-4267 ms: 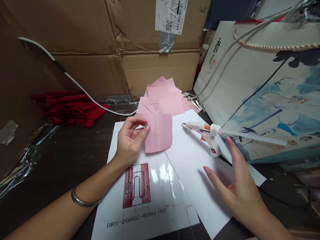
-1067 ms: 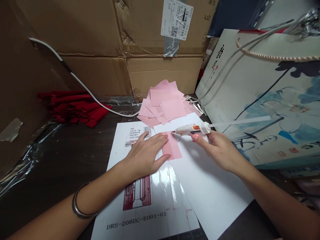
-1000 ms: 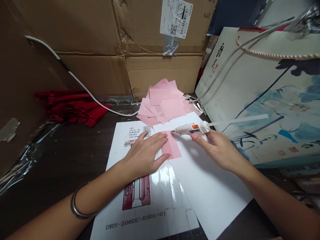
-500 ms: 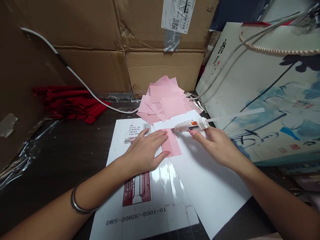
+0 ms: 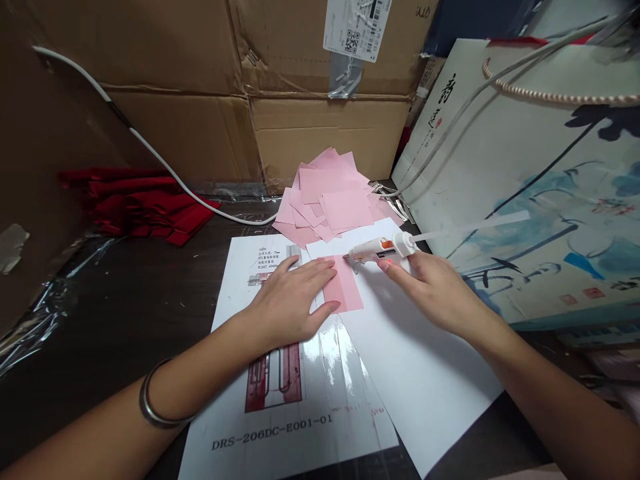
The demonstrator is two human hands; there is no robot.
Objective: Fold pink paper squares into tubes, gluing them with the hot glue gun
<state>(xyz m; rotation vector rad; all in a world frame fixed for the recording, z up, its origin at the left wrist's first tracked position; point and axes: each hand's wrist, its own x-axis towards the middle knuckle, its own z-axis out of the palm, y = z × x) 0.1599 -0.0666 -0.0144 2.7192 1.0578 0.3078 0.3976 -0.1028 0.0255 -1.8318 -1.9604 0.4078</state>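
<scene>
With fingers stretched out, my left hand [image 5: 295,297] lies flat over the left side of a pink paper piece [image 5: 347,290]. That piece rests across a glossy printed sheet [image 5: 345,400] and a plain white sheet [image 5: 425,373]. My right hand [image 5: 440,290] is wrapped round the handle of a white hot glue gun [image 5: 375,249], whose nozzle is at the top edge of the pink piece. A long translucent glue stick [image 5: 475,225] sticks out of its back. Whether glue is coming out I cannot tell.
Behind the sheets lies a heap of pink paper squares [image 5: 335,190]. Folded red cloth or paper [image 5: 140,203] sits at the left. A white cord [image 5: 165,167] runs across the back. Cardboard [image 5: 325,140] walls the rear, and a large paper bag [image 5: 530,200] stands at the right.
The view has shifted very slightly. Both hands, the glue gun and the pink piece keep nearly the same places.
</scene>
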